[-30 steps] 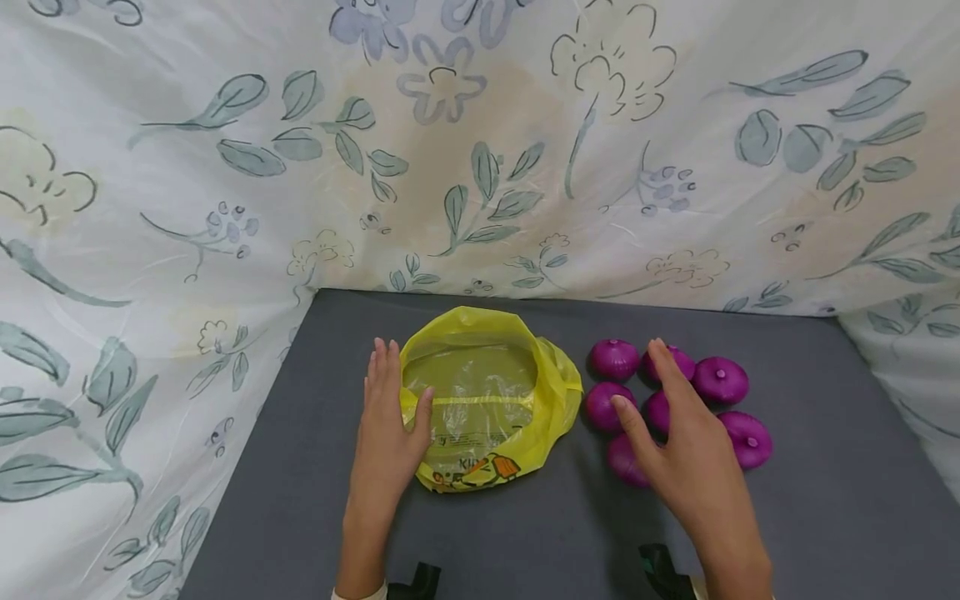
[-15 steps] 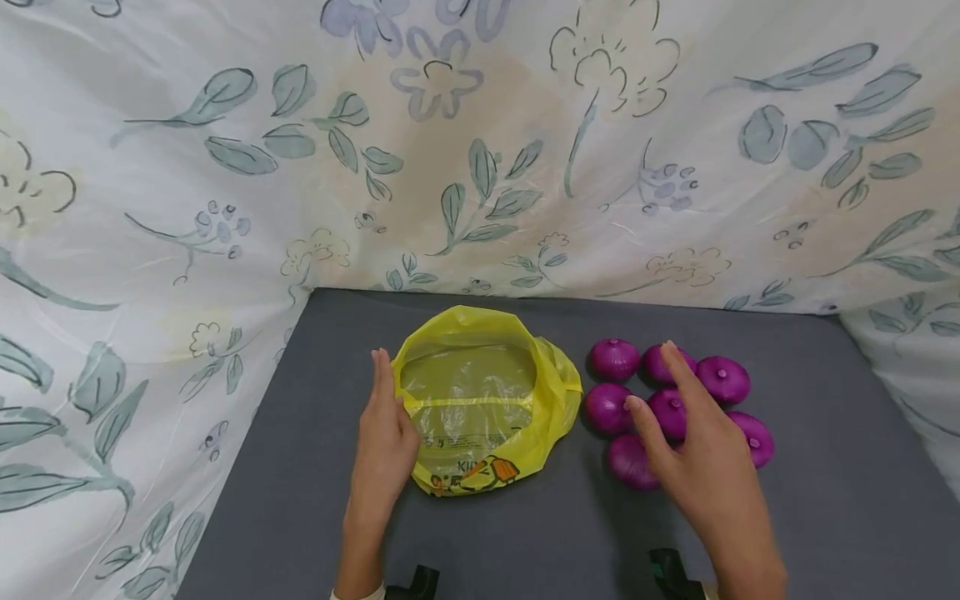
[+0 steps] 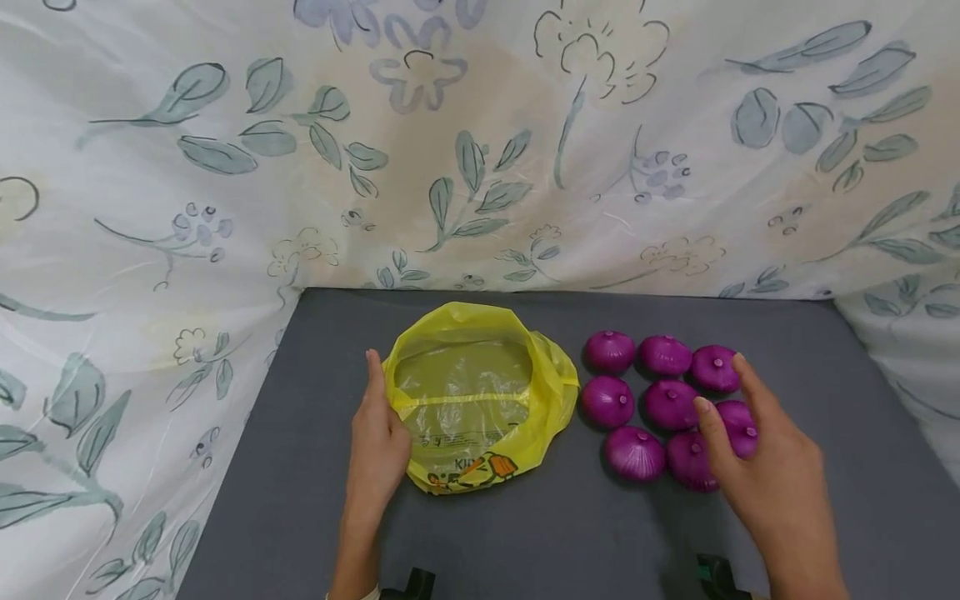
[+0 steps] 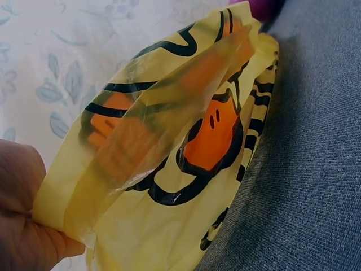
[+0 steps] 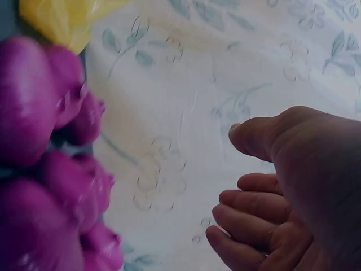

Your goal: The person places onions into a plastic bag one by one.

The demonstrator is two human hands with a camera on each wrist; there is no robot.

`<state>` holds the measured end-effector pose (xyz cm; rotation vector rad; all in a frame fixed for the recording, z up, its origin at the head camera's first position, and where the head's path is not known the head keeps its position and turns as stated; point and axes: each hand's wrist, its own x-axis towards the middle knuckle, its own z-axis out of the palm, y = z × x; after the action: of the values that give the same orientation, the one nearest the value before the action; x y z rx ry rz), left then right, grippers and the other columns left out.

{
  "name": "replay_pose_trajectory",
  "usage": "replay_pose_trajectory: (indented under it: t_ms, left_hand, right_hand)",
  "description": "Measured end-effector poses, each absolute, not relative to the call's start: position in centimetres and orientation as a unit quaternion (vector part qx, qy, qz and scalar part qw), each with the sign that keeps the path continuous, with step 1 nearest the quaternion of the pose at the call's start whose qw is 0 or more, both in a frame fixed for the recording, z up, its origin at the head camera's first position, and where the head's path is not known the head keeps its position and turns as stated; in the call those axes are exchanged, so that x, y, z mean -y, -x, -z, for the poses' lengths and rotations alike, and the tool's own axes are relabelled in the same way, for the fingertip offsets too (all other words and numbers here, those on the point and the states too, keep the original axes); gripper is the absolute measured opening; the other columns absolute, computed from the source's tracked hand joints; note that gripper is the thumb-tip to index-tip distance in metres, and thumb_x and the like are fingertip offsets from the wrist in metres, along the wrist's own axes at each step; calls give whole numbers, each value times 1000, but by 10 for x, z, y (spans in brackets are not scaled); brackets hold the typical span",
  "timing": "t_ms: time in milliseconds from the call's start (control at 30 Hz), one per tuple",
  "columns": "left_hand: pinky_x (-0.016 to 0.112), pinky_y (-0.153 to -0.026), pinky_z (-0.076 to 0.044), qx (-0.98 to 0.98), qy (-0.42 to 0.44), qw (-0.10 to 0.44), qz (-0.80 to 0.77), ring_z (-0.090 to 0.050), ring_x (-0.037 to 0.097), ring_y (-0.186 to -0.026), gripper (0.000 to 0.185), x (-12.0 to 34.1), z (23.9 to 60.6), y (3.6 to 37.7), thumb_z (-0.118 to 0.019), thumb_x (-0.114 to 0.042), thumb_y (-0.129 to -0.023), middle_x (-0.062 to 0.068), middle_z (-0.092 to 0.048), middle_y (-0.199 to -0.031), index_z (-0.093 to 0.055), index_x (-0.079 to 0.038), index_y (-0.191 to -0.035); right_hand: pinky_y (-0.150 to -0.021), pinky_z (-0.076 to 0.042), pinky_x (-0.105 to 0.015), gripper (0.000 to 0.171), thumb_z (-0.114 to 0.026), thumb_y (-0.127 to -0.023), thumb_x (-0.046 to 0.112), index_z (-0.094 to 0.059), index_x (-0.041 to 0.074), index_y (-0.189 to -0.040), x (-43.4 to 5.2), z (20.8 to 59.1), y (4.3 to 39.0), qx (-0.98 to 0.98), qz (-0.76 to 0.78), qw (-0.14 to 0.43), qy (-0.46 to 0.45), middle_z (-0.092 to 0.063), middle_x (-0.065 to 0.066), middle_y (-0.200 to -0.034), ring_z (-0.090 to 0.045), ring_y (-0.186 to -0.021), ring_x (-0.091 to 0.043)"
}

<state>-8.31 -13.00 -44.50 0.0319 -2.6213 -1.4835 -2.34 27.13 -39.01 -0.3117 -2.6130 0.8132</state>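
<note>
Yellow plastic, thin and crinkly: from the head view the bag (image 3: 480, 398) lies on the grey worktop (image 3: 525, 533) with its mouth rolled open, and it looks light, limp and slippery, best held by pinching the rolled rim. The left hand (image 3: 378, 442) does so at the bag's left edge. Just right of the bag lie eight purple onions (image 3: 667, 404), smooth, firm and probably heavy enough to sag the film; each would sit well in a cupped palm. The right hand (image 3: 772, 483) hovers over the nearest ones, its grip released.

Left wrist view: fingers (image 4: 22, 226) pinch the doubled rim beside an orange cartoon print (image 4: 208, 135).

Right wrist view: relaxed fingers (image 5: 248, 220), nothing held, onions just beside.
</note>
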Motion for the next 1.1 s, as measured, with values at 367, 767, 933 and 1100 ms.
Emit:
replay_pose_trajectory:
  t_ms: [367, 767, 933, 1100]
  left_hand:
    - [31, -50, -31, 864, -32, 72, 497, -25, 13, -46, 77, 131, 447, 81, -32, 7, -107, 11, -45, -83, -5, -28, -170]
    - [32, -51, -32, 868, -36, 72, 489, -24, 13, -46, 72, 132, 450, 84, -31, 3, -109, 10, -46, -79, -7, -27, -170]
    - [33, -53, -32, 868, -34, 68, 490, -24, 11, -48, 72, 132, 451, 85, -31, 3, -109, 18, -51, -97, -6, -26, -170]
    - [32, -49, -32, 867, -33, 64, 493, -23, 12, -45, 71, 133, 452, 85, -31, 2, -110, 17, -50, -88, -7, -26, -171]
  right_hand:
    - [-105, -42, -64, 68, -75, -99, 35, -46, 38, -161, -297, 415, 5, 923, -288, 180, 179, -60, -20, -145, -60, -128, -49]
    - [-85, -46, -72, 86, -80, -94, 45, -42, 13, -164, -317, 450, -19, 951, -229, 107, 181, -57, -36, -139, -59, -118, -60]
    - [-70, -55, -47, 88, -90, -84, 43, -52, 16, -159, -313, 464, -27, 943, -227, 134, 201, -63, -30, -136, -66, -112, -53]
    - [-56, -46, -18, 93, -96, -76, 40, -55, 19, -157, -308, 475, -29, 940, -241, 151, 187, -67, -25, -136, -68, -109, -51]
